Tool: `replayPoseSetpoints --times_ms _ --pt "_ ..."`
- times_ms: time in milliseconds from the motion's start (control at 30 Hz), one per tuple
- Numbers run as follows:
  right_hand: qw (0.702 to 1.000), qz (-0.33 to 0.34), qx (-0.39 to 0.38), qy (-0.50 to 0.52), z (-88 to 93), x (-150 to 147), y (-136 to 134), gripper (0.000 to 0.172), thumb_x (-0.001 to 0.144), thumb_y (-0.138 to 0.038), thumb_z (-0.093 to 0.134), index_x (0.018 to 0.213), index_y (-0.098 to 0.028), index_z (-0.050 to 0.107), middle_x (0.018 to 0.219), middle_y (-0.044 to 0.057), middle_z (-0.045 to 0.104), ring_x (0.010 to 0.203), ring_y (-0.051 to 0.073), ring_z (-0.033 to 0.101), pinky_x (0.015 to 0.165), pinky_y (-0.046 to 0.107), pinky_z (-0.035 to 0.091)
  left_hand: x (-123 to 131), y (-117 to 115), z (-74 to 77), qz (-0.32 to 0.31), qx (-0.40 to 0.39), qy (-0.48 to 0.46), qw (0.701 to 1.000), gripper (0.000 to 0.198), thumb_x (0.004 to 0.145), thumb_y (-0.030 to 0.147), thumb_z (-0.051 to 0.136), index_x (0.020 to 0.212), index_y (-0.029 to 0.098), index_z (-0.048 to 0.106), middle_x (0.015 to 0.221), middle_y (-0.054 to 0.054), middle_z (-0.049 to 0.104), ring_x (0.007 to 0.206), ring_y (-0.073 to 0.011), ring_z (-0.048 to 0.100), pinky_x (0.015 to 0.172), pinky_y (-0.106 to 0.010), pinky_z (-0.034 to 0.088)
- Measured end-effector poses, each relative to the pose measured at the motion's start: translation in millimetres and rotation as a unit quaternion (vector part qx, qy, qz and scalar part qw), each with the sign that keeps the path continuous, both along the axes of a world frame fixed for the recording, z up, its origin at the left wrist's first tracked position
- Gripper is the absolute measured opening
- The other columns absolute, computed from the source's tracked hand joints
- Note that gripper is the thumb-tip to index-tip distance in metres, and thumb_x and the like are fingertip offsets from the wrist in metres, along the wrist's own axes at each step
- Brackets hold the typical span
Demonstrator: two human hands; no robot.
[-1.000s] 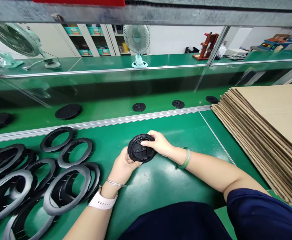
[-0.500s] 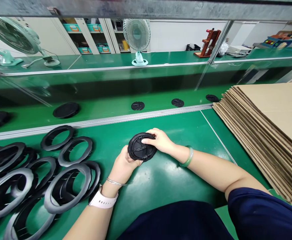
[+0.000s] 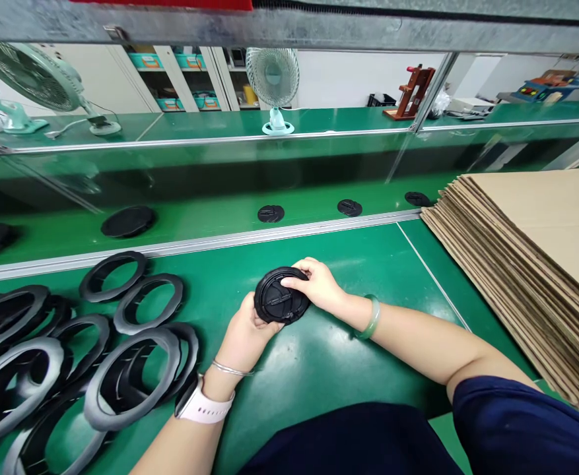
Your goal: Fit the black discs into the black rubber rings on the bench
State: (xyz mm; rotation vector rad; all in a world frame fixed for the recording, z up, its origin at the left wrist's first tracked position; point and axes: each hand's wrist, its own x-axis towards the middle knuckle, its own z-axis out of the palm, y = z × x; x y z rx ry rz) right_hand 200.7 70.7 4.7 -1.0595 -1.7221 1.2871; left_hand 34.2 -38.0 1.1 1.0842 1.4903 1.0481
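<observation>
A round black plastic lid (image 3: 282, 297) with moulded ribs on its upper face lies tilted between my hands, just above the green mat. My left hand (image 3: 244, 336) cups its lower edge from below. My right hand (image 3: 316, 285) rests across its top, with the fingers on the ribbed face. To the left of my left hand lies a heap of black rings with grey rims (image 3: 113, 259), overlapping one another. The lid's underside is hidden.
Beyond a metal rail (image 3: 220, 240), a green conveyor belt (image 3: 195, 227) carries several black discs (image 3: 271, 213). A tall stack of flattened cardboard sheets (image 3: 541, 224) lies on the right. A desk fan (image 3: 272, 77) stands on the far bench.
The black discs on the belt have shifted slightly left. My hands and the lid have barely moved, with the lid turned very slightly.
</observation>
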Motion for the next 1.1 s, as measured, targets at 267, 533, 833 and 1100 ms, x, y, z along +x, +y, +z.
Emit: replayPoseSetpoints --times_ms 267,533,833,1100 --pt "0.999 0.004 0.013 -0.053 4.0 0.9 3.9 0.023 0.075 -0.028 0.082 0.072 -0.019 0.061 0.076 -0.002 0.056 0.079 0.017 0.054 0.075 0.032 0.042 -1.7 3.1 -5.0 0.006 -0.003 -0.037 0.999 0.064 0.061 0.024 0.085 0.116 0.019 0.052 0.105 -0.006 0.073 0.098 -0.0257 0.071 0.085 -0.038 0.057" --pt "0.979 0.140 -0.126 0.077 1.7 7.1 3.4 0.063 0.051 -0.028 0.094 0.104 -0.019 0.061 0.106 0.003 0.068 0.103 0.024 0.063 0.095 0.039 0.048 -0.4 4.8 -4.1 0.003 -0.007 -0.071 0.997 0.062 0.060 0.018 0.080 0.114 0.018 0.052 0.097 -0.004 0.073 0.087 -0.0250 0.072 0.075 -0.036 0.057" --pt "0.969 0.125 -0.194 0.086 9.3 3.4 -2.2 0.056 0.050 -0.030 0.093 0.096 -0.019 0.063 0.096 0.001 0.071 0.094 0.023 0.065 0.090 0.037 0.049 0.3 4.3 -12.5 0.023 0.024 -0.105 0.994 0.051 0.056 0.006 0.076 0.102 0.018 0.058 0.090 -0.004 0.074 0.084 -0.0248 0.071 0.072 -0.034 0.056" --pt "0.983 0.114 -0.147 0.005 43.0 -40.7 50.7 0.051 0.047 -0.027 0.092 0.089 -0.016 0.065 0.091 0.004 0.072 0.088 0.026 0.067 0.084 0.040 0.053 4.8 8.3 -8.7 0.131 0.027 -0.251 0.959 0.061 0.062 0.026 0.087 0.108 0.018 0.048 0.077 -0.005 0.073 0.059 -0.0223 0.071 0.053 -0.029 0.054"
